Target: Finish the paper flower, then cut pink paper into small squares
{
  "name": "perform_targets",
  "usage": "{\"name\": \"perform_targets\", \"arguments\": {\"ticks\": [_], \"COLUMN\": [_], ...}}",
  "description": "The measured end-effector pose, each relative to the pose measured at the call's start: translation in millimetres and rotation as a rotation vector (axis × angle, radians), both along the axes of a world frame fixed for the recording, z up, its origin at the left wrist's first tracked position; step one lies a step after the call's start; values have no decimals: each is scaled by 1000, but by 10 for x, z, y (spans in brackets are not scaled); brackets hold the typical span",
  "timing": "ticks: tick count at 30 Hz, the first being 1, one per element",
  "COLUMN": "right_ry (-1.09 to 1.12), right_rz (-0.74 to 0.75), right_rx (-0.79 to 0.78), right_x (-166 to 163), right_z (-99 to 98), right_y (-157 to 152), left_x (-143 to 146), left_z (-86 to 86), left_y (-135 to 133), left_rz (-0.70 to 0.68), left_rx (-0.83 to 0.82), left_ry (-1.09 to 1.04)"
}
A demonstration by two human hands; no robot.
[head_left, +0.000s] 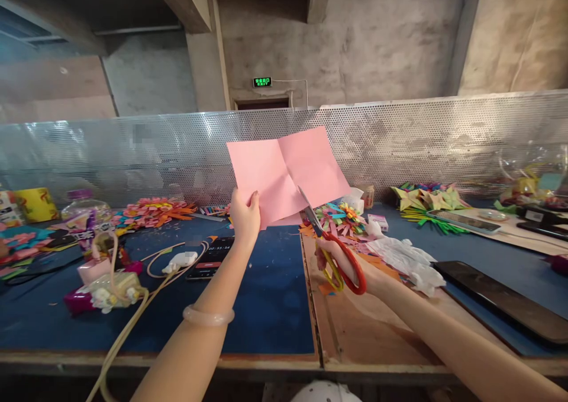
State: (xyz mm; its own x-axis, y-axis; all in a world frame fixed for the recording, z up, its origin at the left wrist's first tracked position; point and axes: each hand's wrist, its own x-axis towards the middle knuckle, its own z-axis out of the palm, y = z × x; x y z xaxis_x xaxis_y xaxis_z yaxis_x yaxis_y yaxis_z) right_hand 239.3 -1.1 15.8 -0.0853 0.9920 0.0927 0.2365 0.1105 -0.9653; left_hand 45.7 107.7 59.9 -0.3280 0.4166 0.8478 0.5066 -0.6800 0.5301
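A pink sheet of paper (284, 168), creased down the middle, is held up in the air above the table. My left hand (245, 215) grips its lower left edge. My right hand (350, 266) holds red-and-yellow-handled scissors (331, 245); the blades are open and point up into the sheet's lower edge near the crease. A pale bangle (208, 316) sits on my left wrist.
The blue-covered table (266, 307) has a wooden board (355, 331) on the right. Colourful paper flowers (153, 209) and folded shapes (426, 201) lie along a perforated metal screen (421, 141). Phones (501, 298), a white cloth (406, 257), a bottle (84, 206) and cables (133, 313) lie around.
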Motion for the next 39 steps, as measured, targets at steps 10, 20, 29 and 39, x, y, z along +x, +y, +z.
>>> {"name": "perform_targets", "arguments": {"ticks": [10,20,29,39], "right_ry": [55,85,89,111], "right_rz": [6,23,20,6], "right_rx": [-27,-18,59,94], "right_x": [6,35,47,100], "right_z": [-32,-47,-10,-138], "right_y": [53,74,39,186], "left_x": [38,48,114,190], "left_z": [-4,-22,-49,-55], "left_y": [-13,-11,-12,-61], "left_rz": [-43,-60,-115,-143], "left_rx": [-12,-25,-54,-68], "left_ry": [5,-26,-13,43]}}
